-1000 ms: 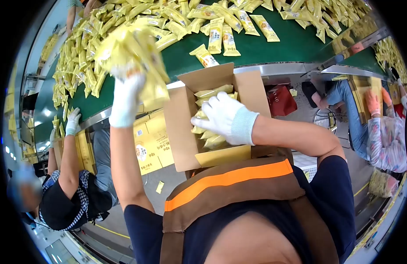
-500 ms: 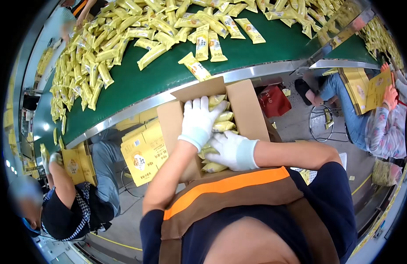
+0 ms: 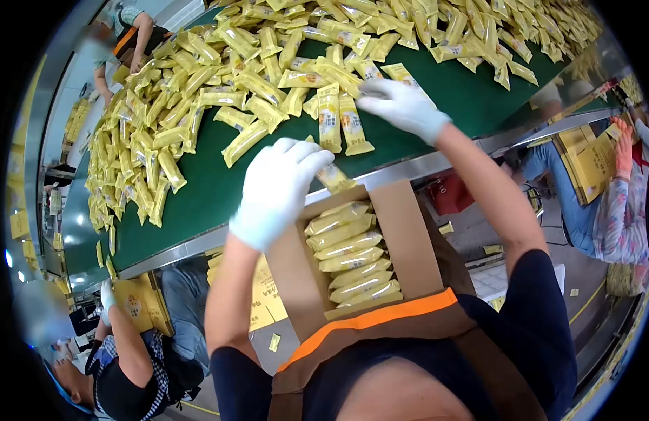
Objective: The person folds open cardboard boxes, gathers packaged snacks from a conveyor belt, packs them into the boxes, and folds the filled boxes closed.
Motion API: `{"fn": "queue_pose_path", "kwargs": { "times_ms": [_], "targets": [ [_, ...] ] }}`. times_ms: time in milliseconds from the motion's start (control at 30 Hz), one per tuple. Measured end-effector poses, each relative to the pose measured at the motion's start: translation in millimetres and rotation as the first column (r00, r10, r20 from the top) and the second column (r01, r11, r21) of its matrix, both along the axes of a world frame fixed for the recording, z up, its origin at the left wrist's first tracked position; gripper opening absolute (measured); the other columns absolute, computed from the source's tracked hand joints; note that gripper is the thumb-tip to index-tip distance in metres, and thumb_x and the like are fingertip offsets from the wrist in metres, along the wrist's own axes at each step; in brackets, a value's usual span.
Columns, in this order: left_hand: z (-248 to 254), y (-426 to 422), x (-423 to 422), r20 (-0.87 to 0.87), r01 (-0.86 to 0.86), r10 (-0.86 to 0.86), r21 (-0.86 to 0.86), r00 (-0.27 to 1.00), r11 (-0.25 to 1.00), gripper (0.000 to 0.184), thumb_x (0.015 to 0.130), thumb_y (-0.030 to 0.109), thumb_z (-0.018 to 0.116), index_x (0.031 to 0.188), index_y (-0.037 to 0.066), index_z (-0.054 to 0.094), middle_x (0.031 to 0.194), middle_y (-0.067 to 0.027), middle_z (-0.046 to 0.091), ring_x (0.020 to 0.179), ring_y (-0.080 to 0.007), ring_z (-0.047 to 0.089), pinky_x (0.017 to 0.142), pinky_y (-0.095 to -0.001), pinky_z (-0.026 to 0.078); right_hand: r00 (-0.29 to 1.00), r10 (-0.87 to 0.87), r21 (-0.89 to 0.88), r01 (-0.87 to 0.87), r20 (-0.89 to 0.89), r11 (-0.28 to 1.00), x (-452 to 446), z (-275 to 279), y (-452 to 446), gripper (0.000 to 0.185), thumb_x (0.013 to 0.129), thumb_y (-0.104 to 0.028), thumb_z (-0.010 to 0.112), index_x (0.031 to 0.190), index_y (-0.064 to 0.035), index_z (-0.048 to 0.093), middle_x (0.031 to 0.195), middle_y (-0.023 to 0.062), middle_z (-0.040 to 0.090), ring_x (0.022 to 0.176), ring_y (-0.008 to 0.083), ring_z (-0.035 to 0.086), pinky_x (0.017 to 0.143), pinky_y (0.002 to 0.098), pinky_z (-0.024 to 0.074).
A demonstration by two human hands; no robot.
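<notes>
My left hand (image 3: pixel 276 189), in a white glove, is at the near edge of the belt. Its curled fingers are closed over one end of a yellow snack packet (image 3: pixel 336 178). My right hand (image 3: pixel 403 109), also gloved, is over the belt with fingers stretched out onto packets, partly covering a yellow packet (image 3: pixel 407 76). Beside it, two packets lie side by side, one being a packet (image 3: pixel 352 130) with its label up. Below my hands stands an open cardboard box (image 3: pixel 406 235), with several yellow packets (image 3: pixel 349 242) stacked in a row inside.
A large heap of yellow packets (image 3: pixel 145 133) covers much of the green conveyor belt (image 3: pixel 215 144). The belt's metal rim (image 3: pixel 177 249) runs behind the box. Co-workers sit left and right, with flat yellow cartons (image 3: pixel 584 165) by the right one. A red bag (image 3: pixel 447 194) is below the belt.
Both hands have left the box and moved up to the belt, the left to a packet at the edge, the right further right. The packets in the box are now uncovered. The view has shifted.
</notes>
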State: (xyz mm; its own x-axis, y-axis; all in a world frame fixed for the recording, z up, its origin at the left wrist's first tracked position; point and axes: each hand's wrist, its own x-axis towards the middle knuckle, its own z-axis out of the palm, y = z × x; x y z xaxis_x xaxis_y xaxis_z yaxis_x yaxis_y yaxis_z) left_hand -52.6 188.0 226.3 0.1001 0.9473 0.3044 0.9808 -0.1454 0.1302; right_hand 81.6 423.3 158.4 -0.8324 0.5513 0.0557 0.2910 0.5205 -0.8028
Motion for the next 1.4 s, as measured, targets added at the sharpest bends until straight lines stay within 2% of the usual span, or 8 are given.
{"fn": "queue_pose_path", "kwargs": {
  "times_ms": [100, 300, 400, 500, 600, 933, 1200, 1400],
  "targets": [
    [-66.9, 32.0, -40.0, -0.016, 0.100, -0.110, -0.307, 0.994, 0.946, 0.034, 0.070, 0.012, 0.069, 0.104, 0.013, 0.067, 0.107, -0.0070, 0.064, 0.105, -0.0304, 0.059, 0.093, -0.0412, 0.046, 0.926, -0.061, 0.163, -0.001, 0.373, 0.987, -54.0, -7.2, -28.7, 0.095, 0.079, -0.067, 0.059, 0.150, -0.0109, 0.032, 0.139, 0.0258, 0.046, 0.127, 0.0386, 0.049, 0.106, 0.0420, 0.0391],
    [-74.1, -4.8, -58.0, 0.003, -0.037, 0.041, -0.364, 0.999, 0.931, 0.040, 0.067, 0.025, 0.078, 0.103, 0.013, 0.067, 0.099, -0.0087, 0.063, 0.105, -0.0301, 0.058, 0.105, -0.0466, 0.039, 0.833, 0.416, 0.682, -0.542, 0.363, 0.491, -35.1, -46.2, -3.0, 0.062, 0.088, -0.034, 0.057, 0.145, -0.0181, 0.041, 0.142, 0.0095, 0.050, 0.126, 0.0315, 0.051, 0.099, 0.0427, 0.0439],
    [-60.3, -13.8, -61.3, 0.122, -0.101, 0.133, -0.234, 0.984, 0.967, 0.041, 0.069, 0.029, 0.079, 0.104, 0.012, 0.066, 0.095, -0.0098, 0.063, 0.096, -0.0317, 0.060, 0.100, -0.0464, 0.044, 0.841, 0.536, 0.417, -0.517, 0.081, 0.748, -13.6, -41.6, 12.9, 0.052, 0.089, -0.034, 0.058, 0.137, -0.0156, 0.052, 0.137, 0.0099, 0.056, 0.123, 0.0294, 0.054, 0.102, 0.0389, 0.0437],
    [-49.7, 25.1, -44.2, 0.287, -0.065, 0.109, -0.159, 0.952, 0.985, 0.041, 0.073, 0.015, 0.077, 0.111, 0.006, 0.064, 0.107, -0.0126, 0.065, 0.099, -0.0339, 0.062, 0.089, -0.0382, 0.051, 0.966, -0.050, 0.088, 0.075, -0.255, 0.993, -32.8, -32.3, 56.0, 0.045, 0.093, -0.031, 0.057, 0.130, -0.0061, 0.057, 0.121, 0.0144, 0.065, 0.114, 0.0275, 0.061, 0.098, 0.0351, 0.0475],
    [-65.0, 83.0, -30.7, 0.198, 0.209, -0.193, -0.063, 0.961, 0.976, 0.041, 0.071, 0.009, 0.074, 0.111, 0.007, 0.063, 0.113, -0.0099, 0.065, 0.105, -0.0322, 0.061, 0.090, -0.0393, 0.049, 0.939, -0.342, 0.224, 0.327, 0.031, 0.918, -67.3, -35.1, 75.4, 0.062, 0.084, -0.035, 0.062, 0.138, -0.0078, 0.049, 0.116, 0.0235, 0.065, 0.108, 0.0361, 0.064, 0.093, 0.0412, 0.0506],
    [-81.9, 19.9, -62.4, -0.038, -0.158, 0.155, -0.376, 0.987, 0.913, 0.045, 0.071, 0.013, 0.073, 0.114, 0.015, 0.062, 0.098, -0.0066, 0.063, 0.093, -0.0283, 0.062, 0.083, -0.0409, 0.050, 0.844, 0.014, 0.439, -0.293, 0.536, 0.849, 10.7, -34.5, 69.9, 0.064, 0.086, -0.004, 0.050, 0.145, -0.0276, 0.042, 0.126, 0.0206, 0.056, 0.114, 0.0380, 0.058, 0.098, 0.0436, 0.0469],
    [-89.3, 21.4, -41.2, 0.070, -0.204, 0.239, -0.323, 0.969, 0.924, 0.056, 0.072, 0.014, 0.073, 0.126, 0.013, 0.057, 0.107, -0.0109, 0.065, 0.098, -0.0335, 0.063, 0.085, -0.0402, 0.051, 0.949, 0.025, 0.577, -0.213, 0.315, 0.789, 4.2, -38.6, -19.0, 0.062, 0.085, -0.023, 0.063, 0.144, -0.0289, 0.044, 0.108, 0.0138, 0.059, 0.098, 0.0331, 0.060, 0.087, 0.0419, 0.0513],
    [-77.7, -31.9, -70.6, 0.831, -0.372, 0.488, -0.379, 0.267, 0.848, 0.040, 0.081, 0.015, 0.068, 0.118, 0.001, 0.058, 0.092, -0.0073, 0.066, 0.082, -0.0160, 0.065, 0.071, -0.0304, 0.053, 0.934, 0.262, 0.243, -0.203, -0.244, 0.949, 38.9, -21.3, -1.3, 0.069, 0.081, -0.013, 0.061, 0.147, -0.0117, 0.041, 0.123, 0.0153, 0.061, 0.116, 0.0294, 0.060, 0.098, 0.0377, 0.0473]
  ]
}}
